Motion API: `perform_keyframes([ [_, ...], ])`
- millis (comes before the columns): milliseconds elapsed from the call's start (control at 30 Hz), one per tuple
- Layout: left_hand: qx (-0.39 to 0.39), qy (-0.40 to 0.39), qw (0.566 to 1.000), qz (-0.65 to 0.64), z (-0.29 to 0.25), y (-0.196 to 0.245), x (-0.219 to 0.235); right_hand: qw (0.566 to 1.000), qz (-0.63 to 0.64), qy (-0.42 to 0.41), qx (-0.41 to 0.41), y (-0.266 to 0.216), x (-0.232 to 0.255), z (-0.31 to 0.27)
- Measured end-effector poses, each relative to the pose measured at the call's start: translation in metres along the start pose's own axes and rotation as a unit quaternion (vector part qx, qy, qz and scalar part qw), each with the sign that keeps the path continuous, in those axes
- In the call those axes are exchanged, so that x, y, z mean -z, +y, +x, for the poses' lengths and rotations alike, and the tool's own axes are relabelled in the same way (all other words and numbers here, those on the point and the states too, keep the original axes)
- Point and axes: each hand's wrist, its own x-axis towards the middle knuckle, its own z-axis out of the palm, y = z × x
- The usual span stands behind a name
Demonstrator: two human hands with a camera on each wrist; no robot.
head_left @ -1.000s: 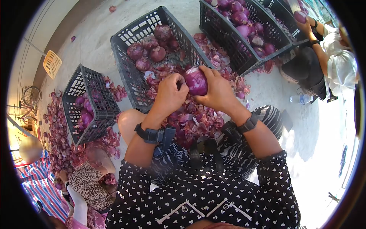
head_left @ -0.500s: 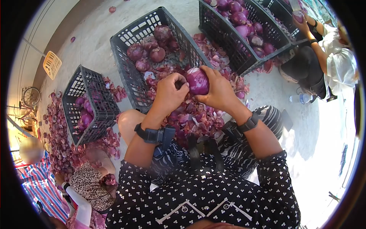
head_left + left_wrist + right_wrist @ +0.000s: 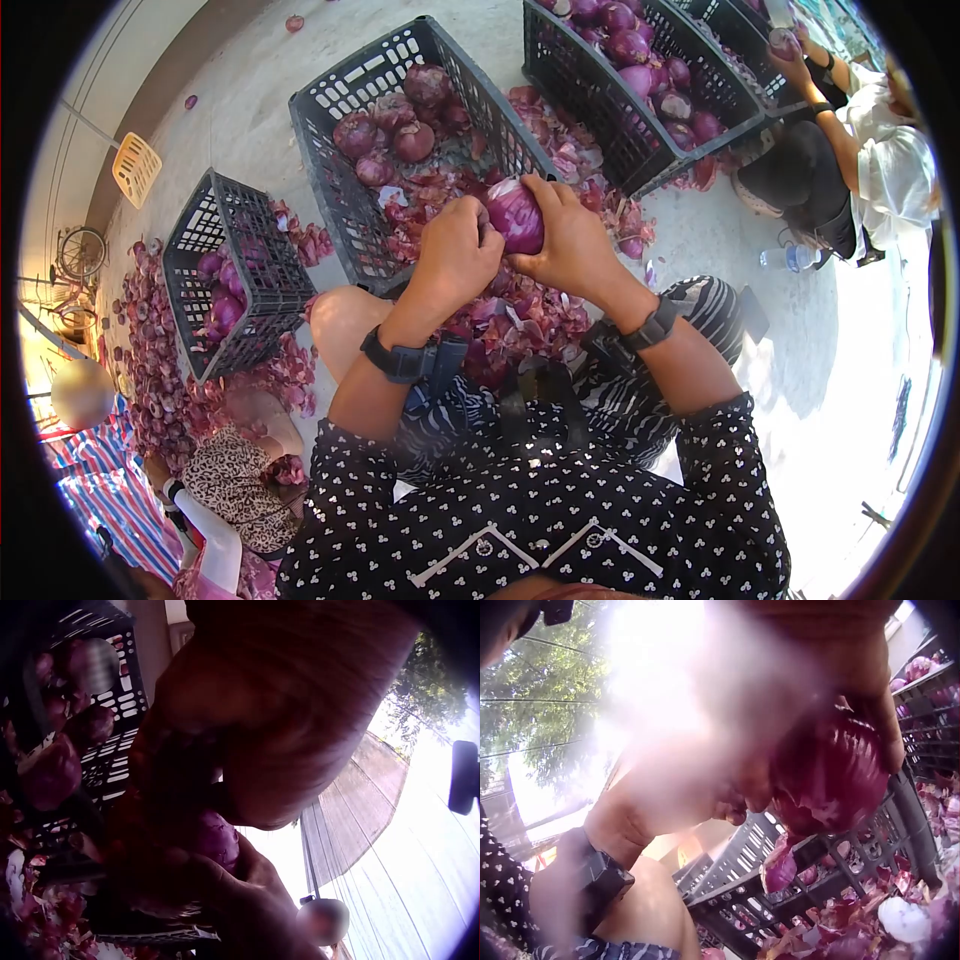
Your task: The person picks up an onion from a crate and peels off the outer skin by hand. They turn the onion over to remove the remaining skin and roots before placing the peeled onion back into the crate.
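A small black crate (image 3: 238, 275) of onions sits at the far left among loose skins. The left hand (image 3: 455, 255) curls its fingers against the red onion (image 3: 515, 215), pinching at its side. The right hand (image 3: 572, 240) grips that onion from the other side, holding it just above the peel pile (image 3: 520, 320) before the middle crate (image 3: 400, 130).

Head view looks steeply down from above; both wrist views sit close below, tilted upward; all share onion (image 3: 515, 213).
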Motion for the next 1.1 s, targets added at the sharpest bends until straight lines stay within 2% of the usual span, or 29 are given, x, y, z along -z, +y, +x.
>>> perform_keyframes([
  [100,-0.023,0.017,0.999,0.018,0.002,-0.005,-0.003,1.000,0.007,-0.006,-0.004,0.000,0.002,0.000],
  [200,-0.009,0.016,1.000,0.017,0.005,-0.012,-0.003,1.000,0.025,-0.006,-0.006,0.004,0.003,0.001],
  [300,-0.006,0.048,0.999,0.012,0.007,-0.018,-0.002,0.999,0.044,-0.009,-0.009,0.007,0.005,0.003],
  [400,0.029,0.036,0.998,-0.043,0.008,-0.020,0.002,0.998,0.053,-0.011,-0.011,0.008,0.006,0.003],
  [467,0.021,0.027,0.994,-0.107,0.007,-0.020,0.002,0.998,0.054,-0.011,-0.011,0.010,0.005,0.003],
  [567,0.018,-0.005,0.998,-0.059,0.006,-0.012,0.002,0.998,0.058,0.001,0.014,0.016,0.003,0.004],
  [667,-0.018,-0.020,0.994,-0.105,0.007,-0.014,0.000,0.997,0.073,0.002,0.007,0.015,0.004,0.004],
  [767,-0.043,0.013,0.996,-0.083,0.009,-0.020,-0.005,0.996,0.086,-0.001,-0.022,0.013,0.007,0.004],
  [933,-0.017,0.018,0.993,-0.112,0.012,-0.026,-0.010,0.990,0.137,0.001,-0.028,0.020,0.011,0.006],
  [1100,0.007,0.012,0.991,-0.132,0.015,-0.034,-0.016,0.989,0.136,0.028,-0.043,0.025,0.011,0.008],
])
